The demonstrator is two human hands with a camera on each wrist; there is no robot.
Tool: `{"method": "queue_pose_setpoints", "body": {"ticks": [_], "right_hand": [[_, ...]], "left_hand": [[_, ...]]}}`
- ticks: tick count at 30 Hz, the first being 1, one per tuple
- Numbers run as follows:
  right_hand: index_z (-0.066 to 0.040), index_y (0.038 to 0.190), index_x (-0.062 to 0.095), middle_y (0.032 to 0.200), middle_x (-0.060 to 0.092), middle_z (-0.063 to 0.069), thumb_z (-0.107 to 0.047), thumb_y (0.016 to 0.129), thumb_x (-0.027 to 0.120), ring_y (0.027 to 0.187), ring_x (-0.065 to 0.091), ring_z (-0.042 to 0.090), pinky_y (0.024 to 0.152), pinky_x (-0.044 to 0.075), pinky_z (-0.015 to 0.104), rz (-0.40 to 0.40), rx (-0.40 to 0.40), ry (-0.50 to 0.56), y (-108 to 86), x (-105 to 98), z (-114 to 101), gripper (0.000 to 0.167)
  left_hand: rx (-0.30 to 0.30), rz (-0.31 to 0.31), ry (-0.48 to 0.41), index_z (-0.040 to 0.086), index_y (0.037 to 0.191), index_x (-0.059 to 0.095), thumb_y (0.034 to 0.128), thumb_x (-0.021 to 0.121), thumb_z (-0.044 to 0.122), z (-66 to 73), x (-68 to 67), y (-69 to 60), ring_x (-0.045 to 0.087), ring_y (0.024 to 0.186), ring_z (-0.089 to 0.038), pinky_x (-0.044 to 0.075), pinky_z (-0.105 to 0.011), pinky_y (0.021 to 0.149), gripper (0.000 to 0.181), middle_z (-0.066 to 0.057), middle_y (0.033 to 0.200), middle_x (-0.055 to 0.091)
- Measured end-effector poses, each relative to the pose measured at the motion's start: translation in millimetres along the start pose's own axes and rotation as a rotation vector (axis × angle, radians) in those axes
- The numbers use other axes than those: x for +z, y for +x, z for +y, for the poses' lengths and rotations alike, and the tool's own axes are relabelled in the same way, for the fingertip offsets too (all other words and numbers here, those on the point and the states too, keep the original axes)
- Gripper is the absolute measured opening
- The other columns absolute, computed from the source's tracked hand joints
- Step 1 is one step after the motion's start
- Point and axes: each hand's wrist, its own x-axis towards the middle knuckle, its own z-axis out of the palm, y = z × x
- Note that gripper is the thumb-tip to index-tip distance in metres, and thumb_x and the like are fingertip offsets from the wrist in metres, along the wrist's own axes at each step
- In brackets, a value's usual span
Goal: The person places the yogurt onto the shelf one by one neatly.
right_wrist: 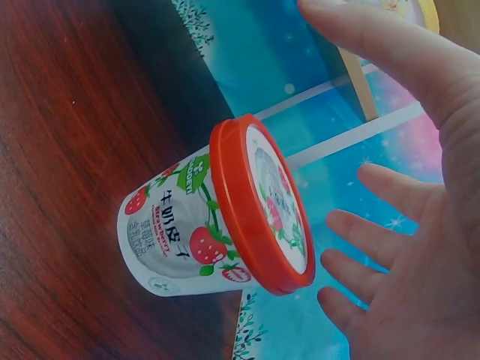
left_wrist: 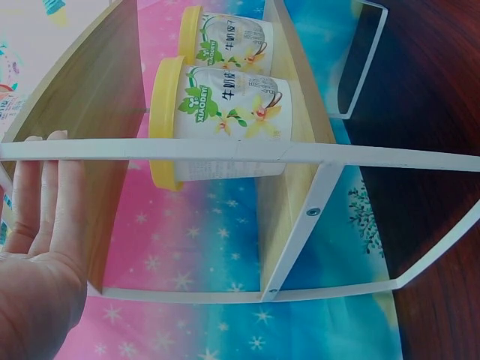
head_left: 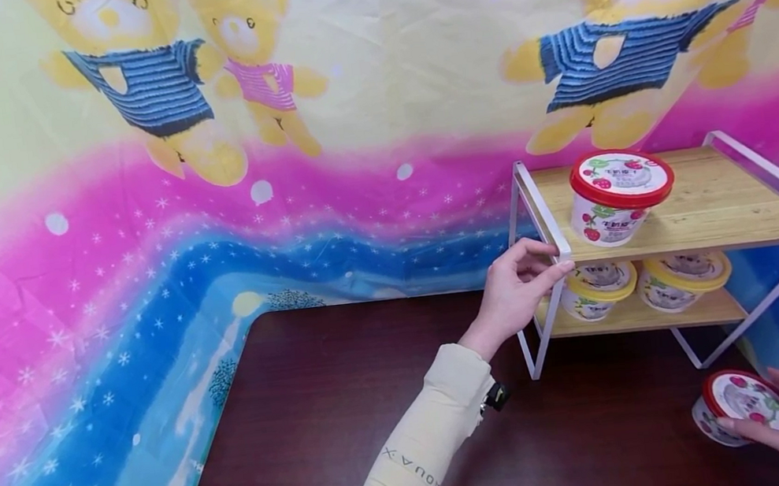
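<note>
A small two-tier rack (head_left: 747, 189) with wooden boards and a white metal frame stands at the right. At its upper left front corner my left hand (head_left: 518, 285) holds the frame; in the left wrist view its fingers (left_wrist: 49, 195) pass behind a white bar. A red-lidded strawberry tub (head_left: 737, 404) stands upright on the table before the rack. Around it, apart from its sides in the right wrist view, my right hand (right_wrist: 405, 247) spreads thumb and fingers. Another red-lidded tub (head_left: 616, 195) is on the top board.
Two yellow-lidded tubs (head_left: 597, 292) sit side by side on the lower board. The dark wooden table (head_left: 296, 435) extends left of the rack. A printed bear cloth (head_left: 376, 118) hangs behind and along the sides.
</note>
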Motion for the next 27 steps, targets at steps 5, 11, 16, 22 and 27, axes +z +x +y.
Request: {"method": "queue_pose_setpoints", "body": {"ticks": [5,11,16,22,27], "right_hand": [[0.010,0.156,-0.002,0.157,0.001,0.041,-0.047,0.088,0.078,0.140,0.011,0.060,0.108,0.019,0.074,0.000,0.070,-0.016,-1.3,0.0,-2.8,0.119],[0.012,0.155,-0.004,0.155,0.003,0.042,-0.045,0.088,0.079,0.135,0.015,0.060,0.107,0.020,0.074,-0.006,0.084,-0.037,1.6,0.8,1.3,0.120],[0.012,0.154,-0.008,0.155,0.000,0.043,-0.045,0.089,0.078,0.135,0.015,0.061,0.107,0.021,0.074,-0.005,0.104,-0.017,7.0,3.3,8.5,0.122],[0.010,0.153,-0.015,0.155,-0.004,0.043,-0.048,0.088,0.078,0.137,0.013,0.062,0.108,0.020,0.073,0.021,0.125,0.008,14.0,8.0,17.0,0.128],[0.010,0.153,-0.016,0.154,-0.004,0.044,-0.047,0.089,0.077,0.135,0.013,0.061,0.108,0.020,0.073,0.026,0.132,0.018,19.5,11.4,22.8,0.126]], "left_hand": [[0.002,0.001,-0.004,0.012,0.113,0.066,0.0953,0.075,0.017,-0.9,0.0,0.4,0.066,0.076,-0.008,0.059,-0.031,0.070,0.021,0.006,0.089,0.069],[0.006,0.003,-0.012,0.013,0.113,0.066,0.0951,0.075,0.017,-1.3,0.3,0.3,0.067,0.076,-0.010,0.060,-0.039,0.072,0.021,0.007,0.088,0.069],[0.010,0.004,-0.011,0.013,0.113,0.066,0.0950,0.075,0.017,-0.6,0.4,0.1,0.067,0.076,-0.012,0.060,-0.037,0.071,0.020,0.007,0.088,0.069],[0.009,0.002,-0.010,0.012,0.113,0.066,0.0952,0.075,0.016,-1.4,0.7,0.7,0.067,0.076,-0.010,0.059,-0.032,0.070,0.020,0.006,0.089,0.069],[0.007,-0.001,-0.002,0.012,0.113,0.066,0.0955,0.074,0.017,-1.8,0.6,0.6,0.065,0.076,-0.006,0.058,-0.026,0.069,0.020,0.005,0.089,0.069]]}}
